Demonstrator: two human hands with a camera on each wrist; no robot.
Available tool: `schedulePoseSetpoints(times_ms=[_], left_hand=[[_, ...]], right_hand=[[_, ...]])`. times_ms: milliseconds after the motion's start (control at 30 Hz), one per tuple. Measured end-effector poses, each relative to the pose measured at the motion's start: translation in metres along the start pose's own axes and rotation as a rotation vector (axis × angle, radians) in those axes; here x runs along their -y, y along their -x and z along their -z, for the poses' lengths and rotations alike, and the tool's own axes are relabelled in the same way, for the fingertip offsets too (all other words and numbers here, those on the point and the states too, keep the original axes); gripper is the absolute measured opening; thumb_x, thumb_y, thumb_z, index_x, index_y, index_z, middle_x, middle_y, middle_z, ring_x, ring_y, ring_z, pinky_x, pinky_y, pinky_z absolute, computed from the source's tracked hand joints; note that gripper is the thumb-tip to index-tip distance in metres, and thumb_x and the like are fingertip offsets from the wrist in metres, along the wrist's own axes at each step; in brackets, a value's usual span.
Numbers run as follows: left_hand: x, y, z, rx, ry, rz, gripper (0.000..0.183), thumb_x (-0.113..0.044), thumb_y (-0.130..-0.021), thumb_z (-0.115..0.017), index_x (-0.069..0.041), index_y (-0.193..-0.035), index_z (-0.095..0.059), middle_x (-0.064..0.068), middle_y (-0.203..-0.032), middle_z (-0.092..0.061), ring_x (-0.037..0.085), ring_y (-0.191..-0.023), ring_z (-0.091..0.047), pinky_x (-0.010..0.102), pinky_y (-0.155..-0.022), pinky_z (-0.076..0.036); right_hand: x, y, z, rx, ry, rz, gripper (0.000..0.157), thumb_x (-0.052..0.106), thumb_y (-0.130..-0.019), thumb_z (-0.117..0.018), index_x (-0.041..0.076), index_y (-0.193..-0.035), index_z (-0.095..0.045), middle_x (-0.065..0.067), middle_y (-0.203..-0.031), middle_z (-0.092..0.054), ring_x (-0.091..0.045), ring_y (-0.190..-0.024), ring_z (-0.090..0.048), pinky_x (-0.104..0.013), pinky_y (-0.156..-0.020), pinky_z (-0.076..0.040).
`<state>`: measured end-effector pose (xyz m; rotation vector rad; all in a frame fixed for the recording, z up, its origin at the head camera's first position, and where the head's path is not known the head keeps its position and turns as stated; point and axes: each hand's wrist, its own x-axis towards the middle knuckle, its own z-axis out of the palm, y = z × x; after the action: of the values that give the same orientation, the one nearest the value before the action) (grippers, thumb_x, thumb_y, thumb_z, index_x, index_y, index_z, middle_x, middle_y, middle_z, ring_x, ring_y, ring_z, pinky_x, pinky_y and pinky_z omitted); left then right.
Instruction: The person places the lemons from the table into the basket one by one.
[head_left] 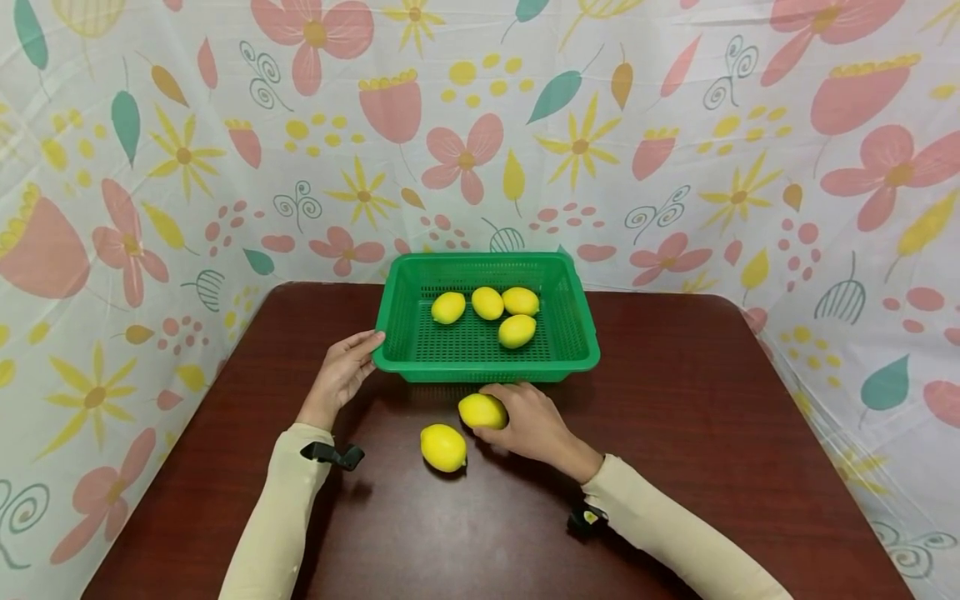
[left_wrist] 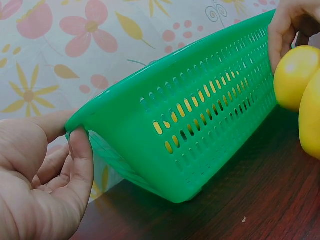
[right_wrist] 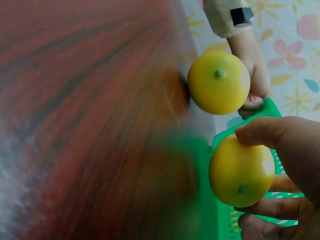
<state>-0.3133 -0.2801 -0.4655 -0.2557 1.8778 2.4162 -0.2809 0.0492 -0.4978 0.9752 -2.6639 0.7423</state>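
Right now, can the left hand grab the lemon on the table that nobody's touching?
Probably yes: only bare table lies between the left hand and that loose lemon. But its grip holds the green basket by the rim, so it would likely have to let go first.

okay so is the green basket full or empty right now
Neither, it's partly filled: in the head view, four lemons lie in the green basket, with bare perforated bottom showing around them.

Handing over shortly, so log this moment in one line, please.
left grip: pinches green basket rim | right grip: holds lemon in front of basket | free lemon: on table | inside basket: four lemons
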Motion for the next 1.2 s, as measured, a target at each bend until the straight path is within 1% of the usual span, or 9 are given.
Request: schedulePoseSetpoints(times_ms=[167, 300, 433, 600, 833, 1033, 1200], left_hand=[[0.0, -0.001, 0.001, 0.011, -0.008, 0.01, 0.057, -0.022, -0.103, -0.066, 0.002, -0.149, -0.043, -0.006, -0.105, -0.067, 0.004, -0.091, -0.066, 0.019, -0.08, -0.055], [-0.001, -0.001, 0.002, 0.007, -0.015, 0.017, 0.059, -0.023, -0.103, -0.066, 0.002, -0.15, -0.042, -0.005, -0.108, -0.066, 0.004, -0.093, -0.066, 0.018, -0.082, -0.054], [0.0, -0.001, 0.001, 0.009, 0.001, 0.011, 0.054, -0.022, -0.103, -0.066, 0.002, -0.147, -0.045, -0.005, -0.105, -0.068, 0.005, -0.091, -0.067, 0.018, -0.08, -0.055], [0.0, -0.001, 0.0, 0.01, 0.008, 0.015, 0.052, -0.021, -0.103, -0.066, 0.001, -0.145, -0.046, -0.005, -0.103, -0.069, 0.005, -0.089, -0.067, 0.018, -0.078, -0.055], [-0.001, -0.001, 0.0, 0.008, 0.005, 0.015, 0.054, -0.022, -0.102, -0.067, 0.002, -0.146, -0.045, -0.004, -0.105, -0.068, 0.006, -0.091, -0.067, 0.018, -0.078, -0.055], [-0.001, -0.001, 0.001, 0.013, 0.006, 0.015, 0.055, -0.022, -0.102, -0.067, 0.002, -0.146, -0.045, -0.003, -0.107, -0.068, 0.006, -0.094, -0.067, 0.018, -0.079, -0.055], [0.0, -0.001, 0.001, 0.012, -0.002, 0.024, 0.058, -0.023, -0.102, -0.067, 0.002, -0.149, -0.043, -0.004, -0.108, -0.068, 0.006, -0.094, -0.067, 0.018, -0.081, -0.055]], right_hand=[[0.004, 0.008, 0.007, -0.01, 0.025, -0.006, 0.056, 0.047, -0.08, -0.086, 0.012, -0.121, -0.073, -0.001, -0.108, -0.075, -0.019, -0.09, -0.061, -0.03, -0.067, -0.052], [0.008, 0.011, 0.015, -0.019, 0.03, 0.012, 0.055, 0.048, -0.08, -0.085, 0.013, -0.121, -0.073, 0.0, -0.109, -0.075, -0.018, -0.09, -0.061, -0.029, -0.066, -0.051], [0.013, 0.014, 0.029, -0.026, 0.03, 0.027, 0.055, 0.048, -0.08, -0.086, 0.014, -0.121, -0.073, 0.0, -0.108, -0.075, -0.017, -0.089, -0.059, -0.029, -0.066, -0.051], [0.02, 0.014, 0.05, -0.039, 0.008, 0.049, 0.056, 0.047, -0.079, -0.086, 0.014, -0.123, -0.073, 0.0, -0.111, -0.075, -0.018, -0.091, -0.059, -0.03, -0.068, -0.051], [0.027, 0.006, 0.081, -0.068, -0.016, 0.108, 0.059, 0.047, -0.079, -0.087, 0.013, -0.125, -0.072, -0.001, -0.111, -0.074, -0.019, -0.093, -0.061, -0.031, -0.069, -0.052], [0.029, -0.009, 0.104, -0.057, -0.009, 0.144, 0.058, 0.047, -0.08, -0.086, 0.013, -0.125, -0.073, -0.003, -0.111, -0.073, -0.021, -0.093, -0.062, -0.03, -0.068, -0.052], [0.029, -0.025, 0.121, -0.041, 0.004, 0.171, 0.056, 0.046, -0.08, -0.086, 0.012, -0.122, -0.073, -0.003, -0.107, -0.072, -0.022, -0.091, -0.062, -0.031, -0.067, -0.052]])
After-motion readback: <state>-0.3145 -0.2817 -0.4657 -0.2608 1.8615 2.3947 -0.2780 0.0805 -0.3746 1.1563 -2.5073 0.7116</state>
